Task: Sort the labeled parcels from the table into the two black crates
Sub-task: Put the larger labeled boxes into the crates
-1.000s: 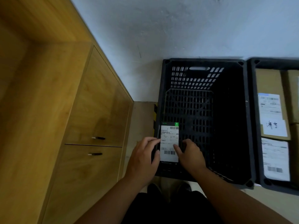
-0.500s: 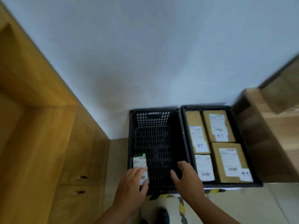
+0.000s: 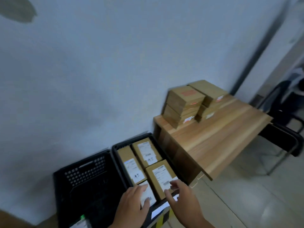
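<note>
Well, at the lower left of the frame the left crate [image 3: 85, 171] stands against the wall. In it we see only one small parcel [image 3: 80, 224] with a green-marked label, cut off by the bottom edge. Touching its right side, the right crate [image 3: 113, 150] holds four brown parcels [image 3: 147, 152] lying flat with labels up. We judge they are packed side by side so that every label stays readable and the layer stays level.

Our left hand [image 3: 131, 206] is over the near-left parcel there, fingers [image 3: 140, 189] straight and spread, gripping nothing. The blur keeps us from telling whether they touch it. Our right hand [image 3: 184, 201] hangs over that crate's near rim, fingers apart and loosely bent, also holding nothing. We think both hands are free because the next parcel has to be fetched.

At middle right, the worktop [image 3: 222, 145] carries the stacked parcels [image 3: 185, 104], two piles against the wall, well apart from our hands.
</note>
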`<state>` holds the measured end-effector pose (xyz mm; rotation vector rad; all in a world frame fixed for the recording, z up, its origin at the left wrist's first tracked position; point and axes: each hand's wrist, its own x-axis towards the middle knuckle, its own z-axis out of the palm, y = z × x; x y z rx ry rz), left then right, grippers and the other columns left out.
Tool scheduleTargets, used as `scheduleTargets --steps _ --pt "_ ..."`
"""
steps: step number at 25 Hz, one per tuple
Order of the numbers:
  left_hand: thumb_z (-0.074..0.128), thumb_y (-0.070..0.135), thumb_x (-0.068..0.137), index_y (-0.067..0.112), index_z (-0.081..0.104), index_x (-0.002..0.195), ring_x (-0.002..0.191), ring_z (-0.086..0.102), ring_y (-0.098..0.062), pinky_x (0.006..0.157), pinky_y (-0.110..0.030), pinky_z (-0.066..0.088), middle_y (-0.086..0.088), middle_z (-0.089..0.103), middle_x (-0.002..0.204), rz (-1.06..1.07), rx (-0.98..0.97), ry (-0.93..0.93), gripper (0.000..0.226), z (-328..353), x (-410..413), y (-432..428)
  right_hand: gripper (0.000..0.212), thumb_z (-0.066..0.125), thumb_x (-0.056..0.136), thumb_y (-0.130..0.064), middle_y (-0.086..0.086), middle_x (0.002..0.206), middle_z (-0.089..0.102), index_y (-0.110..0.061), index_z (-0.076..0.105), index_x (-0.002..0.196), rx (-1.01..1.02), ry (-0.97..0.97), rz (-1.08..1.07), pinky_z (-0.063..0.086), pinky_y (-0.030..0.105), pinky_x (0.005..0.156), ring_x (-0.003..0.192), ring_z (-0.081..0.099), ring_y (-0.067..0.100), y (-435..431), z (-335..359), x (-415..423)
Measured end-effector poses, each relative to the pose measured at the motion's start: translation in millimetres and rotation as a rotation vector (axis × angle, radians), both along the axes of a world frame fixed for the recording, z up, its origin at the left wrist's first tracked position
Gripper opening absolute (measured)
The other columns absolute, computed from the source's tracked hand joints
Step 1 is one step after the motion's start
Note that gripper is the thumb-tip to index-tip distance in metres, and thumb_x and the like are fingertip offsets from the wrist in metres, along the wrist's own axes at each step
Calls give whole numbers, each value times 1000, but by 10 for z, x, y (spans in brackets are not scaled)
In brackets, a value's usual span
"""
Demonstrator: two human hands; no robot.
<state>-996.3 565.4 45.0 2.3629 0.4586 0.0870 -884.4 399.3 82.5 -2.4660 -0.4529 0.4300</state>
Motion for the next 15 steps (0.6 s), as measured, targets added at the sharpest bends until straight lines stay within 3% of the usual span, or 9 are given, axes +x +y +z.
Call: scheduleTargets --steps 6,12,15 --pt "45 48 103 43 38 147 127 42 4 107 -17 32 30 46 132 -117 45 9 45 183 1023 -729 25 68 90 -47 -18 102 64 -40 57 111 64 -14 -133 53 20 85 93 61 -1 -833 211 690" --pt "51 49 99 48 40 144 121 45 8 98 -11 31 34 49 123 -100 34 17 46 356 2295 -1787 26 71 89 -40 -17 101 65 -36 60 112 156 -10 -243 51 16 86 92 61 0 -1816 309 1704" --pt "53 50 99 47 44 141 121 47 7 103 -14 35 35 51 121 -56 18 27 42 417 2823 -2166 26 72 87 -38 -14 100 68 -33 63 111 171 3 -250 52 20 86 91 63 4 -2227 325 2239"
